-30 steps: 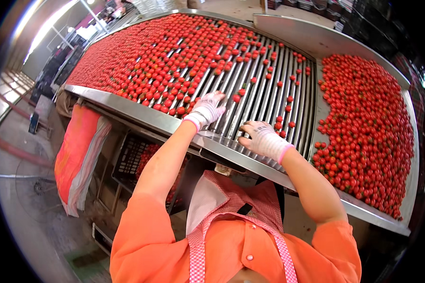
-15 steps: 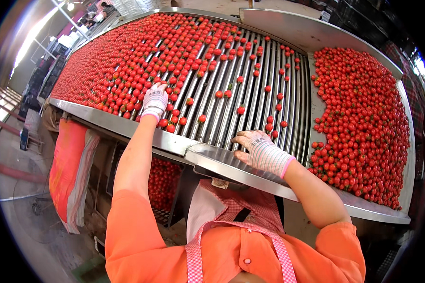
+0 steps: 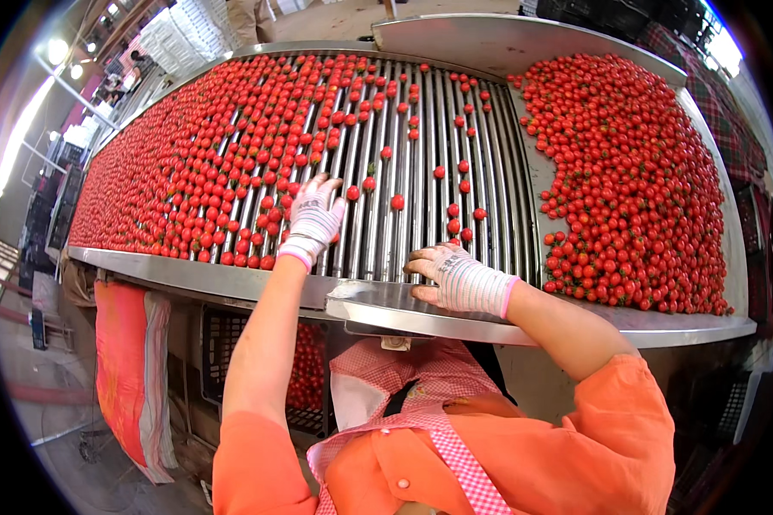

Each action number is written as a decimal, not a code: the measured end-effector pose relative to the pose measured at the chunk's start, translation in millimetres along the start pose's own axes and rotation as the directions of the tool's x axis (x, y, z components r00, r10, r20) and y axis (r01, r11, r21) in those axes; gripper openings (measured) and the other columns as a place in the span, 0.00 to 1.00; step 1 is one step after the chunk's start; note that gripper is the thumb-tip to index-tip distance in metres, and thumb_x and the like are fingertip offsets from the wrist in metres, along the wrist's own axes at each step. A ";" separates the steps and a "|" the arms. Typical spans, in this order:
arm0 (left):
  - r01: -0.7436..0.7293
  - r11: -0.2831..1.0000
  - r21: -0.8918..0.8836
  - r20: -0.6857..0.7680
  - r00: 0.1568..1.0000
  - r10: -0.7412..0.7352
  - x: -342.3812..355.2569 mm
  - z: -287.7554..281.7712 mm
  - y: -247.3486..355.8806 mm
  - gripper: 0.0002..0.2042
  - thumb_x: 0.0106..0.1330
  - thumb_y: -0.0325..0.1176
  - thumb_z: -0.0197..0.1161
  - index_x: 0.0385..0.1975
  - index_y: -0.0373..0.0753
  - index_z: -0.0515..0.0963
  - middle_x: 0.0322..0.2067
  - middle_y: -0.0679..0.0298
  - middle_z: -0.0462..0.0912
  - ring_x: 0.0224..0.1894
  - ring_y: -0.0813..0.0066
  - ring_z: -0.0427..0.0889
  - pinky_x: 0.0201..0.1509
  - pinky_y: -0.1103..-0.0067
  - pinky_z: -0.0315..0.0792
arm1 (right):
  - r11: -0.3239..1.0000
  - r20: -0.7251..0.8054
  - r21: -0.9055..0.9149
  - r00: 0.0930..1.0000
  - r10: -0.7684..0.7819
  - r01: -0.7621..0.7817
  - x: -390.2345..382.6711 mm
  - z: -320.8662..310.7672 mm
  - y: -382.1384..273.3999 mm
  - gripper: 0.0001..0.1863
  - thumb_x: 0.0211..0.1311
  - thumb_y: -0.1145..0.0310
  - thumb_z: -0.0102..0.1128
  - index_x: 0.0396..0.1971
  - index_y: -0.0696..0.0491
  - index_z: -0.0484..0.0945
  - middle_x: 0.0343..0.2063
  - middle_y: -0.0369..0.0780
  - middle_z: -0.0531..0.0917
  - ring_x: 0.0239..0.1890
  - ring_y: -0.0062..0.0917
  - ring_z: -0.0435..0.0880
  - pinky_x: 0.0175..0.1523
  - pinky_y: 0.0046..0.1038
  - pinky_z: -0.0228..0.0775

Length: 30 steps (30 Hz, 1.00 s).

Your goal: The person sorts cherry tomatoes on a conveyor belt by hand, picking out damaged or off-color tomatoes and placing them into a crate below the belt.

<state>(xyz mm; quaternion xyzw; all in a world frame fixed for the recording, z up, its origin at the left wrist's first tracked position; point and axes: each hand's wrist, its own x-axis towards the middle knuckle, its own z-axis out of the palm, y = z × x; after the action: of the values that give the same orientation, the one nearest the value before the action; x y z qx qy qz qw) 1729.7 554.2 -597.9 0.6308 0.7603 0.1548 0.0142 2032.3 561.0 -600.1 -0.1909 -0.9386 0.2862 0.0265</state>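
My left hand (image 3: 316, 215), in a striped glove with pink cuff, reaches onto the steel rollers (image 3: 378, 240) at the edge of the dense spread of red cherry tomatoes (image 3: 232, 146); its fingers are apart, bent slightly, touching the bed. Lower right of it, my right hand (image 3: 464, 279), gloved alike with bare, soiled fingertips, rests open at the near metal rim (image 3: 386, 307), fingers over the rollers. A few loose tomatoes lie between and above my hands. A thick pile of tomatoes (image 3: 627, 189) fills the steel tray on the right, beside the rollers.
Below the rim are a black crate (image 3: 219, 352) holding tomatoes and a hanging pink, striped cloth (image 3: 120, 369). A raised steel wall (image 3: 524, 39) backs the right tray. White stacks (image 3: 185, 30), a person (image 3: 142, 64) and dark crates (image 3: 575, 9) are in the background.
My left hand went leftward among the tomatoes, then back right to the rollers. My right hand stays spread near the rim. The camera view has shifted, and loose tomatoes have changed places.
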 end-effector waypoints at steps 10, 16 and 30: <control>-0.168 0.968 -0.184 0.045 0.983 0.179 1.8 22.3 110.8 0.19 0.64 0.41 0.60 0.54 0.47 0.78 0.63 0.54 0.72 0.67 0.55 0.66 0.72 0.66 0.59 | 0.990 -0.127 -0.100 0.985 -0.116 0.104 -2.1 11.0 13.8 0.26 0.64 0.49 0.53 0.53 0.54 0.77 0.52 0.46 0.79 0.57 0.39 0.77 0.65 0.41 0.62; 0.037 0.746 -0.665 0.149 0.985 0.084 55.2 69.0 135.3 0.20 0.67 0.39 0.59 0.57 0.42 0.76 0.49 0.53 0.81 0.48 0.66 0.81 0.55 0.73 0.73 | 0.987 0.038 -0.152 0.998 0.058 -0.052 10.8 -5.8 -3.1 0.27 0.65 0.49 0.52 0.55 0.53 0.77 0.52 0.46 0.80 0.55 0.39 0.79 0.64 0.40 0.64; 0.006 0.893 -0.450 0.163 0.984 0.076 76.7 107.3 94.6 0.22 0.67 0.43 0.58 0.57 0.40 0.76 0.52 0.50 0.81 0.55 0.58 0.80 0.61 0.71 0.71 | 0.994 0.068 -0.105 0.997 0.025 -0.017 3.8 9.8 8.8 0.26 0.63 0.51 0.51 0.50 0.56 0.79 0.52 0.48 0.80 0.54 0.39 0.80 0.57 0.43 0.71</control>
<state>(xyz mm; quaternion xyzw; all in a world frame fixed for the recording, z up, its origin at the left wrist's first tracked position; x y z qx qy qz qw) 1827.6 666.2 -662.7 0.6354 0.6881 0.2698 0.2237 2030.2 564.0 -613.4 -0.1919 -0.9505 0.2435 -0.0189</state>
